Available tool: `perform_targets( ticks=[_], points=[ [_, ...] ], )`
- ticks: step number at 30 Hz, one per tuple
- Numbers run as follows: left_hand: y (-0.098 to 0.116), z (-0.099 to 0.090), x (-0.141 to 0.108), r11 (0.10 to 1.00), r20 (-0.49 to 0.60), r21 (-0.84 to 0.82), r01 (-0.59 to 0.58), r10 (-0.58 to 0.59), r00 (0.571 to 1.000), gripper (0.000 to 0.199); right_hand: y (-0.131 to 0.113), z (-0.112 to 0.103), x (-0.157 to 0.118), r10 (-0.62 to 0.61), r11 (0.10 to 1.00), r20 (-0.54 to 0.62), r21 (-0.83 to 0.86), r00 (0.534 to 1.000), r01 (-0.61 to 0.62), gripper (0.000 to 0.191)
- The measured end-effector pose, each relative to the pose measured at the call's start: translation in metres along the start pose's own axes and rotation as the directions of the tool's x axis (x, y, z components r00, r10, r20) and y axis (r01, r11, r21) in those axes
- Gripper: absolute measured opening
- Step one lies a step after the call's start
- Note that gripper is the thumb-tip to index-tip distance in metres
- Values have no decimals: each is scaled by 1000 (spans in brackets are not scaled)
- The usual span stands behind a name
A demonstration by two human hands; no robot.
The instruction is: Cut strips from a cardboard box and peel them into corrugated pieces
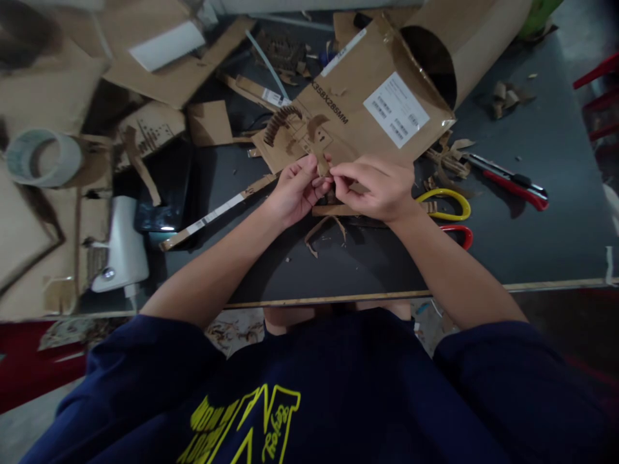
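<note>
A small brown cardboard piece [323,166] is pinched in my left hand [300,188], upright between thumb and fingers. My right hand [377,187] closes thumb and forefinger on the lower right side of that same piece. Just beyond both hands lies a flat cardboard sheet [358,109] with printed text and a white barcode label. On its near left corner rests a curved, ridged cardboard strip [283,122]. Below my hands are a thin torn cardboard scrap [323,233] and scissors with yellow [454,203] and red handles, partly hidden by my right forearm.
A red utility knife [512,180] lies at the right. On the left are a tape roll [44,158], a white hot-glue-gun-like device [124,245], a black glossy object [167,183] and stacked cardboard. A large cardboard tube [478,38] stands at the back right.
</note>
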State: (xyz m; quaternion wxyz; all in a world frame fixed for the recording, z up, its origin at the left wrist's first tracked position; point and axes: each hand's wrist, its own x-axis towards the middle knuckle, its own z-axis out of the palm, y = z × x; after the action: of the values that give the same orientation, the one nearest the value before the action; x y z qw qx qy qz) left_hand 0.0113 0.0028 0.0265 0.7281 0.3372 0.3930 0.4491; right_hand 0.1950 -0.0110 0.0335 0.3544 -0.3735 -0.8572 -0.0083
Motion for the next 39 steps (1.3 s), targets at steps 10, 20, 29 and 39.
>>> perform_targets(
  ticks=[10,20,29,39],
  points=[
    [-3,-3,3,1000,26,-1,-22,22,999,29,-3,-2,3,-77,996,-87,-55,993,72,27],
    [-2,-1,2,996,10,-87,11,-10,1000,27,5,5,-1,-86,991,-67,-105,994,78,26],
    [1,0,2,997,-7,-70,17,-17,1000,29,3,4,-1,-80,991,-55,-110,995,74,25],
    [1,2,2,999,-22,-39,8,-9,1000,29,3,2,1,-123,984,-66,-136,990,113,25]
  ],
)
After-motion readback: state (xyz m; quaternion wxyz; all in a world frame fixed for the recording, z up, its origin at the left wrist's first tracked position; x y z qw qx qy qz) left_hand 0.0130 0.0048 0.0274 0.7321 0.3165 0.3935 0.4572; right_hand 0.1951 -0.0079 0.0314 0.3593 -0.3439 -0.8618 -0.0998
